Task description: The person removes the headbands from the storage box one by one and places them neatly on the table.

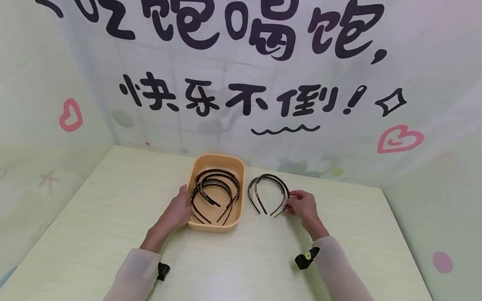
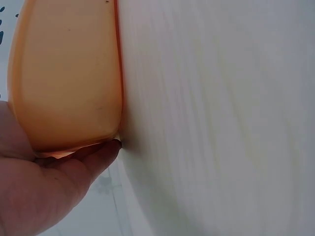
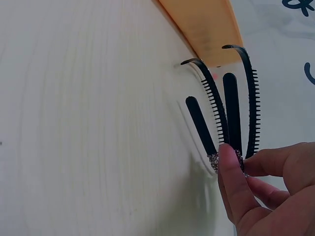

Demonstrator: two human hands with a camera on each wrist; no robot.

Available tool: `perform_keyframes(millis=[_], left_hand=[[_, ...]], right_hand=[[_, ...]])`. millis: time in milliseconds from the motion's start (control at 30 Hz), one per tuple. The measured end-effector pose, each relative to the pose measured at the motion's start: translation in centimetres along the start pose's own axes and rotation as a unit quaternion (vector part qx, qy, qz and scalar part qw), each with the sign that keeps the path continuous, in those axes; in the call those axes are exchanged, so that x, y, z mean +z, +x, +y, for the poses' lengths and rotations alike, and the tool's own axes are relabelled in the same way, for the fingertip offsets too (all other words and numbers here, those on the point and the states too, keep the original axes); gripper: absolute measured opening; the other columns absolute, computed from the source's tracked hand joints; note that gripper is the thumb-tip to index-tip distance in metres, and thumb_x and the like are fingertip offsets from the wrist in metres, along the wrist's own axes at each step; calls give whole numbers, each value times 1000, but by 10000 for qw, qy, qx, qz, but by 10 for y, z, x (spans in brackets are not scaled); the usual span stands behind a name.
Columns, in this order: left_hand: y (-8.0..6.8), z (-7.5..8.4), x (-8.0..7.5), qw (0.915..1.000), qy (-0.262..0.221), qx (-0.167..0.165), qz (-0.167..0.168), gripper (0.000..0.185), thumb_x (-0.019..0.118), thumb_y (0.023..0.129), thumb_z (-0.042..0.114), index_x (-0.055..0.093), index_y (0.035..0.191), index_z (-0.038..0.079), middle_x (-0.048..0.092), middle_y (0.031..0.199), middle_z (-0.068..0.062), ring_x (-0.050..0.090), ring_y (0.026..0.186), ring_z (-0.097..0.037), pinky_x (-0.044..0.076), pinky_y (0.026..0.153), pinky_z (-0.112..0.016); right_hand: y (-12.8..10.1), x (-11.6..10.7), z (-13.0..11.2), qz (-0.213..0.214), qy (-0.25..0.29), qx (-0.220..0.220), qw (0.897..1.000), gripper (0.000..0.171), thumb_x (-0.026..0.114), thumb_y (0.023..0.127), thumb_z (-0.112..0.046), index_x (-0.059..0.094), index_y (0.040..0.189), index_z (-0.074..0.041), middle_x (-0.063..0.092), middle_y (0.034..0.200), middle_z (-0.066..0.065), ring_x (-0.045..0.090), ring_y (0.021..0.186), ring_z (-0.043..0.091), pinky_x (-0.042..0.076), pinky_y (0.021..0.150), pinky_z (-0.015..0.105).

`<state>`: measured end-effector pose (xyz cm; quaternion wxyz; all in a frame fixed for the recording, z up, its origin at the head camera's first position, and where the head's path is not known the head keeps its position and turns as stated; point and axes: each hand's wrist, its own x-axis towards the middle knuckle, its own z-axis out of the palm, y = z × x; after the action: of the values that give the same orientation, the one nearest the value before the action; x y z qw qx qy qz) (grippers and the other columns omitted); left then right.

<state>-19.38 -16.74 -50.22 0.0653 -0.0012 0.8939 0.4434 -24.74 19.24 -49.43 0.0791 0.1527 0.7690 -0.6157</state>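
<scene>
An orange plastic box (image 1: 219,158) stands on the table, with several dark toothed headbands (image 1: 223,170) lying inside it. My left hand (image 1: 180,209) holds the box by its left side. The left wrist view shows that hand (image 2: 54,184) against the box wall (image 2: 69,73), fingertips right at its bottom edge. To the right of the box, two dark headbands (image 1: 265,176) are together, and my right hand (image 1: 304,205) pinches them near their right side. In the right wrist view, thumb and fingers meet on the glittery part of these headbands (image 3: 252,93), whose combs and ends spread outward.
The pale table (image 1: 232,280) is bounded by a white back sheet (image 1: 208,139) with large black writing, and by sheets on both sides. Small black cameras (image 1: 302,259) are strapped at both wrists, over light sleeves (image 1: 347,281).
</scene>
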Motion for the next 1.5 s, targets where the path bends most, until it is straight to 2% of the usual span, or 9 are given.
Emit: perform_keyframes(millis=[367, 600, 967, 1233, 1500], left_hand=[[-1, 0, 0, 10000, 26, 60, 21, 58, 38, 105, 11, 9, 154, -5, 55, 129, -37, 66, 101, -34, 52, 85, -47], [-1, 1, -1, 10000, 47, 11, 10, 57, 35, 104, 7, 9, 153, -6, 56, 126, -37, 67, 95, -32, 53, 80, -44], [-1, -1, 0, 10000, -85, 0, -8, 59, 40, 106, 13, 10, 154, -4, 63, 114, -30, 68, 85, -26, 54, 76, -42], [0, 0, -1, 10000, -19, 15, -19, 57, 36, 106, 9, 9, 154, -5, 61, 117, -33, 67, 85, -26, 54, 75, -41], [1, -2, 0, 10000, 31, 33, 23, 58, 38, 106, 12, 10, 154, -5, 59, 122, -33, 67, 92, -28, 53, 80, -44]], right_hand=[[5, -23, 7, 215, -154, -28, 9996, 31, 57, 92, 5, 58, 123, 10, 65, 88, 15, 64, 57, 10, 56, 58, 26], [7, -34, 12, 293, -146, 62, 9994, 31, 57, 93, 4, 56, 123, 11, 66, 81, 11, 63, 55, 10, 55, 56, 25], [10, -58, 12, 451, -458, 40, 9979, 34, 57, 93, 3, 56, 125, 11, 66, 87, 12, 66, 58, 10, 57, 61, 27], [13, -80, 15, 630, -563, -33, 9964, 35, 55, 92, 4, 55, 125, 14, 65, 85, 11, 67, 58, 10, 58, 62, 28], [16, -86, 15, 717, -646, 33, 9953, 35, 55, 91, 4, 56, 124, 13, 66, 85, 10, 68, 58, 11, 58, 62, 30]])
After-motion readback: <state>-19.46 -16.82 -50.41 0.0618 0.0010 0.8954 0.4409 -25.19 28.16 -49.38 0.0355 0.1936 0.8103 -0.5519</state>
